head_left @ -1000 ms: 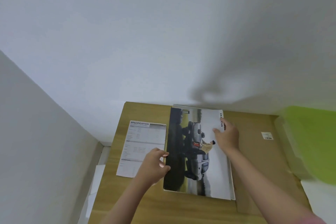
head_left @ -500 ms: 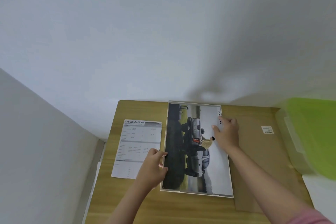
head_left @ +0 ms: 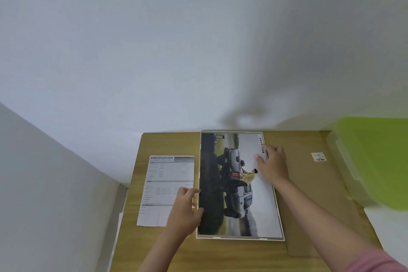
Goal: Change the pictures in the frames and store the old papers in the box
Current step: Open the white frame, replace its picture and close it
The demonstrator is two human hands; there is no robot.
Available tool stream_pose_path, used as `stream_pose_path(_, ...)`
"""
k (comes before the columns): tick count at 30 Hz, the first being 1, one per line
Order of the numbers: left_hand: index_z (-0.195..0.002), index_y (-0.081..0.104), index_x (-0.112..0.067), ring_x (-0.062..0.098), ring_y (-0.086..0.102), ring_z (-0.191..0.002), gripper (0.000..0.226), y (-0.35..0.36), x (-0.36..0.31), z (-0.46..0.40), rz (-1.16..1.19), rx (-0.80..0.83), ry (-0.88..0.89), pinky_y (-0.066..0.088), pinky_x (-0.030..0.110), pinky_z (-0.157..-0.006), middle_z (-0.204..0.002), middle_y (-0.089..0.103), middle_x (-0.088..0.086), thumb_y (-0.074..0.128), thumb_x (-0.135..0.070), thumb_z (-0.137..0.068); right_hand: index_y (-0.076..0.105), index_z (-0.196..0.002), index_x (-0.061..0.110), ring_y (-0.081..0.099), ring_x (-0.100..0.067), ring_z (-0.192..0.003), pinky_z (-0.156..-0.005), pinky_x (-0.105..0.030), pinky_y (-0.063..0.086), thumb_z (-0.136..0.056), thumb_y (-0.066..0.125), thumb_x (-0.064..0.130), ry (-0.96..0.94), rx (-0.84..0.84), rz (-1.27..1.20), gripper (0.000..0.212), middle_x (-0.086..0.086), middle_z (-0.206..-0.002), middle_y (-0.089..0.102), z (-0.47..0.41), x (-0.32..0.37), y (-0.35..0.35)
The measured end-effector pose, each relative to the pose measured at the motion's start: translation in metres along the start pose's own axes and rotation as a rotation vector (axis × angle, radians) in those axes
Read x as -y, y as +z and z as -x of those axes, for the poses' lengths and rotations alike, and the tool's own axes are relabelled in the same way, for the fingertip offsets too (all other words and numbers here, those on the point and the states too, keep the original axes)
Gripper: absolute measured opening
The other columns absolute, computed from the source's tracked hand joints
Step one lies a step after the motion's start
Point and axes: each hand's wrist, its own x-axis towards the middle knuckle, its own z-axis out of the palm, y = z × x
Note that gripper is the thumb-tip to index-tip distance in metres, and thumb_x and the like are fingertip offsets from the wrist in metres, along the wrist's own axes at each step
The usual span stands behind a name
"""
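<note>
Picture point(head_left: 231, 183) lies in the frame point(head_left: 240, 238) on the table point(head_left: 165, 143); left hand point(head_left: 185, 210) pinches the picture's left edge, right hand point(head_left: 272, 166) presses flat. Seating it, I'd say; board point(head_left: 309, 194) next, laid squarely.

I'm looking at the truck poster point(head_left: 234, 194) showing grey, black and green, the specification sheet point(head_left: 167, 183) showing white with grey stripes, brown cardboard point(head_left: 309, 183), a lime-green box point(head_left: 375, 161), my pink sleeve point(head_left: 375, 263).

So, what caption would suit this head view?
Left hand holds the frame edge while right hand presses the truck poster flat; spec sheet alongside.
</note>
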Motion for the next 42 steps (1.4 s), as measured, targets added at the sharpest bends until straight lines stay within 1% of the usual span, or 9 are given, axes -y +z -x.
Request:
stream_pose_path(7, -0.123, 0.051, -0.023, 0.006, 0.054, -0.093, 0.042, 0.000, -0.012, 0.022, 0.011, -0.041, 0.069, 0.041, 0.004, -0.062, -0.112, 0.041, -0.009, 0.065, -0.022, -0.083, 0.050, -0.131, 0.012, 0.040, -0.029, -0.125, -0.099, -0.039, 0.037, -0.091, 0.057, 0.024, -0.006, -0.043, 0.009, 0.043, -0.013, -0.128, 0.045, 0.044, -0.014, -0.024)
stream_pose_path(13, -0.119, 0.054, -0.021, 0.004, 0.056, -0.090, 0.037, 0.022, -0.022, 0.057, 0.043, -0.016, 0.119, 0.042, 0.003, -0.066, -0.111, 0.045, -0.007, 0.064, -0.022, -0.083, 0.056, -0.124, 0.010, 0.045, -0.032, -0.119, -0.094, -0.040, 0.041, -0.087, 0.060, 0.021, 0.070, -0.098, 0.053, 0.039, -0.014, -0.120, 0.051, 0.096, -0.059, -0.043)
stream_pose_path(17, -0.114, 0.056, -0.021, 0.001, 0.055, -0.088, 0.032, 0.048, -0.037, 0.074, 0.034, -0.013, 0.132, 0.040, 0.002, -0.070, -0.107, 0.048, -0.008, 0.065, -0.025, -0.083, 0.057, -0.123, 0.011, 0.047, -0.031, -0.115, -0.092, -0.043, 0.045, -0.087, 0.060, 0.023, 0.103, -0.090, 0.099, 0.038, -0.013, -0.118, 0.053, 0.116, -0.088, -0.061)
stream_pose_path(26, -0.113, 0.057, -0.017, -0.002, 0.055, -0.085, 0.030, 0.126, -0.095, 0.099, 0.039, 0.084, 0.035, 0.040, 0.003, -0.066, -0.109, 0.055, -0.004, 0.063, -0.024, -0.084, 0.058, -0.122, 0.010, 0.048, -0.034, -0.110, -0.091, -0.042, 0.044, -0.085, 0.062, 0.022, 0.180, -0.070, 0.121, 0.039, -0.016, -0.116, 0.051, 0.143, -0.147, -0.111)
stream_pose_path(28, -0.114, 0.058, -0.014, 0.005, 0.056, -0.091, 0.033, 0.142, -0.106, 0.102, 0.033, 0.087, -0.020, 0.041, 0.008, -0.075, -0.111, 0.058, -0.001, 0.062, -0.024, -0.083, 0.055, -0.125, 0.010, 0.043, -0.033, -0.114, -0.092, -0.041, 0.041, -0.086, 0.060, 0.022, 0.208, -0.057, 0.125, 0.042, -0.015, -0.120, 0.047, 0.147, -0.158, -0.121)
stream_pose_path(30, -0.117, 0.058, -0.013, 0.011, 0.056, -0.099, 0.037, 0.157, -0.114, 0.105, 0.021, 0.072, -0.072, 0.044, 0.019, -0.085, -0.112, 0.060, 0.001, 0.062, -0.025, -0.082, 0.051, -0.130, 0.012, 0.040, -0.032, -0.118, -0.092, -0.042, 0.041, -0.087, 0.058, 0.025, 0.232, -0.028, 0.154, 0.045, -0.013, -0.125, 0.042, 0.148, -0.167, -0.128)
stream_pose_path(32, -0.118, 0.057, -0.013, 0.014, 0.055, -0.102, 0.039, 0.169, -0.123, 0.106, 0.029, 0.046, -0.111, 0.044, 0.022, -0.089, -0.113, 0.058, 0.002, 0.062, -0.026, -0.081, 0.045, -0.134, 0.013, 0.039, -0.032, -0.119, -0.093, -0.043, 0.042, -0.087, 0.058, 0.029, 0.252, 0.012, 0.195, 0.051, -0.013, -0.128, 0.039, 0.147, -0.174, -0.133)
stream_pose_path(38, -0.126, 0.052, -0.011, 0.019, 0.051, -0.111, 0.044, 0.194, -0.151, 0.105, 0.059, -0.059, -0.219, 0.039, 0.023, -0.091, -0.122, 0.054, 0.006, 0.058, -0.024, -0.085, 0.036, -0.139, 0.013, 0.033, -0.034, -0.122, -0.091, -0.040, 0.042, -0.089, 0.056, 0.030, 0.250, 0.135, 0.180, 0.056, -0.015, -0.134, 0.030, 0.142, -0.181, -0.137)
stream_pose_path(42, -0.132, 0.045, -0.014, 0.019, 0.051, -0.110, 0.051, 0.202, -0.163, 0.102, 0.058, -0.068, -0.275, 0.037, 0.021, -0.081, -0.126, 0.048, 0.007, 0.059, -0.024, -0.084, 0.036, -0.139, 0.014, 0.035, -0.033, -0.124, -0.086, -0.039, 0.047, -0.088, 0.057, 0.030, 0.274, 0.156, 0.039, 0.057, -0.014, -0.135, 0.030, 0.132, -0.189, -0.144)
